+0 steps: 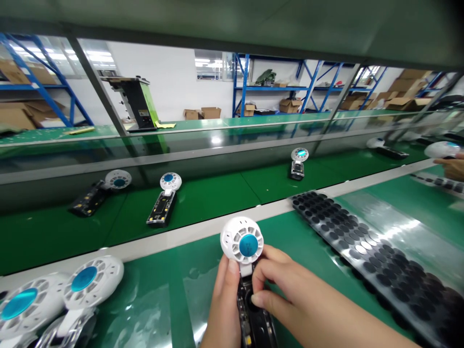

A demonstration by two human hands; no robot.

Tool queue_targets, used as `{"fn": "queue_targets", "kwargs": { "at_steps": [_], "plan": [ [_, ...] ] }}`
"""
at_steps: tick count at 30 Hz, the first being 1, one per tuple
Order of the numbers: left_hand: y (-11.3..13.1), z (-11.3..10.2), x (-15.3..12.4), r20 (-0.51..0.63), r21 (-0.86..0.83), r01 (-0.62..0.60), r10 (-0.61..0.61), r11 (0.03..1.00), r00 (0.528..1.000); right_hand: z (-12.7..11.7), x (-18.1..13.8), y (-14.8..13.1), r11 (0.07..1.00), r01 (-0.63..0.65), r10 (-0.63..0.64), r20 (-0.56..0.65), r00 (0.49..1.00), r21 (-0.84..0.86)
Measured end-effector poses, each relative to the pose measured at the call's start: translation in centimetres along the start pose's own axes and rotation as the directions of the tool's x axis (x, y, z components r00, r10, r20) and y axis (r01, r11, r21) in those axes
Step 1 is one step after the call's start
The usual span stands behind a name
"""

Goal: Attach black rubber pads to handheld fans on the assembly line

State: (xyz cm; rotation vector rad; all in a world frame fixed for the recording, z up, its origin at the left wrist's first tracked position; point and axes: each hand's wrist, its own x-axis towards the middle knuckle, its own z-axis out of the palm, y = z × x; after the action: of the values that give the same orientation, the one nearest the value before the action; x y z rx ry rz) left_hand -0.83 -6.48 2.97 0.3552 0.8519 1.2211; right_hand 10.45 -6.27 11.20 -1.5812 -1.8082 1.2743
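Observation:
A small fan unit (pixel 242 241) with a white round head, a blue centre and a black open handle (pixel 253 324) stands in front of me over the green bench mat. My left hand (pixel 223 304) grips the handle from the left, thumb up by the white neck. My right hand (pixel 286 290) comes in from the right, fingers curled, with the fingertips pressing on the black handle just below the head. Whether a small part sits under those fingertips is hidden.
A strip of several black round pads (pixel 366 246) lies to my right. Two more fan heads (pixel 72 290) rest at the lower left. On the green conveyor (pixel 217 193) behind ride further fan units (pixel 165 198) (pixel 298 162) (pixel 101 191). Another person's hand (pixel 453 166) shows at the right edge.

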Motion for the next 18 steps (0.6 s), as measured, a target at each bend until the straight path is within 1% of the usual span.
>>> {"fn": "queue_targets", "kwargs": {
  "at_steps": [5, 9, 11, 15, 18],
  "plan": [
    [0.02, -0.14, 0.03, 0.014, -0.025, -0.037, 0.038, 0.999, 0.999, -0.13, 0.17, -0.10, 1.000, -0.010, 0.010, 0.005, 1.000, -0.005],
    [0.13, -0.05, -0.01, 0.006, -0.001, -0.015, 0.015, 1.000, 1.000, -0.41, 0.23, -0.24, 1.000, -0.027, 0.028, 0.040, 0.999, -0.009],
    [0.14, 0.02, -0.01, -0.001, 0.009, -0.006, 0.006, 1.000, 1.000, -0.40, 0.22, -0.26, 0.999, -0.024, 0.024, 0.034, 0.999, -0.021],
    [0.20, 0.15, -0.03, 0.031, -0.005, -0.016, 0.016, 1.000, 0.999, 0.00, 0.31, 0.09, 0.998, -0.005, 0.007, 0.022, 1.000, -0.064],
    [0.29, 0.25, -0.08, 0.051, -0.014, -0.001, 0.002, 1.000, 0.999, 0.42, 0.51, 0.57, 0.993, 0.007, -0.005, 0.023, 1.000, -0.117]
  ]
}}
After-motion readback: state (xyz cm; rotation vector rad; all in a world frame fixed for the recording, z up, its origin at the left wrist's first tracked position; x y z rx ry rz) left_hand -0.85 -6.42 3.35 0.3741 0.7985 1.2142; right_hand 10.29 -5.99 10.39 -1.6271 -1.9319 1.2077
